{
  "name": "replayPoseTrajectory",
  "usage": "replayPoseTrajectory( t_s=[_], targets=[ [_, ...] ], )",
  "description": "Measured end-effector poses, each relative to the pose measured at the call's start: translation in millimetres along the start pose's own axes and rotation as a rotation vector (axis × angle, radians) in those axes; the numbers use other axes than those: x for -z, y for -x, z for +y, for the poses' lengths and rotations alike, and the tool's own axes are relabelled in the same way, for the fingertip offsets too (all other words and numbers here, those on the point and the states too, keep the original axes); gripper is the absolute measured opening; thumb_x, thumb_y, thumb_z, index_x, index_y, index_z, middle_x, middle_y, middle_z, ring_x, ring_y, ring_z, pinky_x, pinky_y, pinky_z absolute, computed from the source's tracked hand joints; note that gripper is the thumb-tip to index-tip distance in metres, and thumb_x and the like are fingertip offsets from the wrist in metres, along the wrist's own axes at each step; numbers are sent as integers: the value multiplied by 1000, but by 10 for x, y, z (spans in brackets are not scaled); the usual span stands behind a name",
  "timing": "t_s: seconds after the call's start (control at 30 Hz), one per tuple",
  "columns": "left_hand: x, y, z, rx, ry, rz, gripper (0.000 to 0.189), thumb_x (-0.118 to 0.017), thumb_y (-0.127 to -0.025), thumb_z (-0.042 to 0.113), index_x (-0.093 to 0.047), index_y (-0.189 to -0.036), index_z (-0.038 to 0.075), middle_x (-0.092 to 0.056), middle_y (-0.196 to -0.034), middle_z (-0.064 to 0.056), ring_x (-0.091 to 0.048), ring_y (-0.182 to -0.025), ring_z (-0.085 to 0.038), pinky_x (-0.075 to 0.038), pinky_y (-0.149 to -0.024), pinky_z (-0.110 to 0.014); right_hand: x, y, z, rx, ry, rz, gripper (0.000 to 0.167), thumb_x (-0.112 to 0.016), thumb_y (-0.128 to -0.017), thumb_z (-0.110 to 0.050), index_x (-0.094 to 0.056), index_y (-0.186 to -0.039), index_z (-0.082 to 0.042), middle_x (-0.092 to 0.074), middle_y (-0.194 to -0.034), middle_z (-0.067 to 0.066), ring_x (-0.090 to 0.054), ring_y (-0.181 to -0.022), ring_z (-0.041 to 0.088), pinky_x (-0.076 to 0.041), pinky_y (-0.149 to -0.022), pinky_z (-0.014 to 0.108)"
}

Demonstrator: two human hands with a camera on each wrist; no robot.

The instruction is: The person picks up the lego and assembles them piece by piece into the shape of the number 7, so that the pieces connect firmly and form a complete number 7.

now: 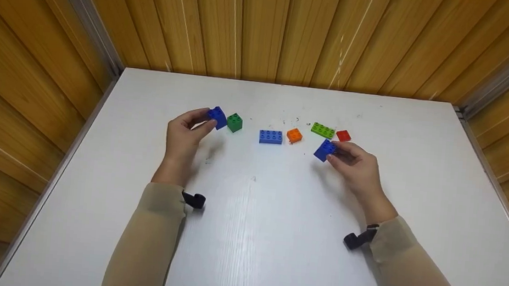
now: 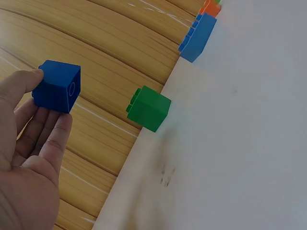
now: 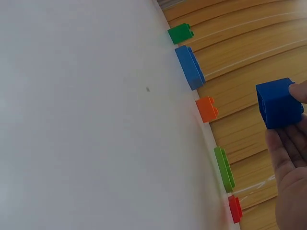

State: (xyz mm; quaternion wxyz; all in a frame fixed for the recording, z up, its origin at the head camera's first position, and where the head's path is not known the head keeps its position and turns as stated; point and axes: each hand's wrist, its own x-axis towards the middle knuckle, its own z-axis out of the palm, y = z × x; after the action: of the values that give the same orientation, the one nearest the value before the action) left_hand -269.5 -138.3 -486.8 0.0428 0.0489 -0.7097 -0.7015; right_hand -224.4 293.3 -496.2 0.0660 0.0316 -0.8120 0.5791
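My left hand (image 1: 183, 136) pinches a dark blue toy brick (image 1: 217, 117) between thumb and fingers, raised over the table. In the left wrist view that brick (image 2: 57, 86) shows its hollow underside, turned to the right. Just right of it in the head view stands a dark green brick (image 1: 234, 122). My right hand (image 1: 356, 168) pinches a second dark blue brick (image 1: 325, 150), also lifted, with its studs tilted up and away. The right wrist view shows this brick (image 3: 279, 103) held by thumb and fingertips, its hollow side facing left.
Between the hands, a lighter blue long brick (image 1: 270, 137) and an orange brick (image 1: 294, 136) lie on the white table (image 1: 246, 234). Behind the right hand are a lime green long brick (image 1: 323, 130) and a flat red brick (image 1: 343, 135). A wood-patterned wall (image 1: 264, 28) rises beyond the table.
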Motion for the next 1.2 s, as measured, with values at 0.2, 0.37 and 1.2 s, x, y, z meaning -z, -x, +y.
replayPoseTrajectory(
  t_s=[0.2, 0.37, 1.2],
  targets=[
    [-117, 60, 93, -53, 14, -63, 39, -88, -101, 21, -79, -139, 20, -75, -144, -3, -74, -136, -20, -61, -114, -27, -92, 54, -55, 1, 12, -114, 46, -84, -100, -3, -74, -145, 0, -70, -151, 23, -72, -120, -2, -57, -109, 13],
    [-218, 108, 179, -151, 4, -118, 38, -87, -100, 9, -79, -137, 10, -76, -140, -10, -76, -133, -27, -64, -109, -27, -168, 92, -83, 23, 20, -176, 44, -85, -100, -5, -75, -143, -1, -71, -148, 21, -72, -121, 0, -57, -110, 13],
    [-682, 484, 344, -252, -82, -382, 39, -87, -100, 7, -79, -138, 8, -76, -140, -12, -75, -137, -27, -63, -110, -28, -411, 263, -186, 45, 8, -425, 43, -86, -98, -6, -78, -141, -6, -74, -144, 18, -76, -129, 19, -61, -112, 24]
  ],
)
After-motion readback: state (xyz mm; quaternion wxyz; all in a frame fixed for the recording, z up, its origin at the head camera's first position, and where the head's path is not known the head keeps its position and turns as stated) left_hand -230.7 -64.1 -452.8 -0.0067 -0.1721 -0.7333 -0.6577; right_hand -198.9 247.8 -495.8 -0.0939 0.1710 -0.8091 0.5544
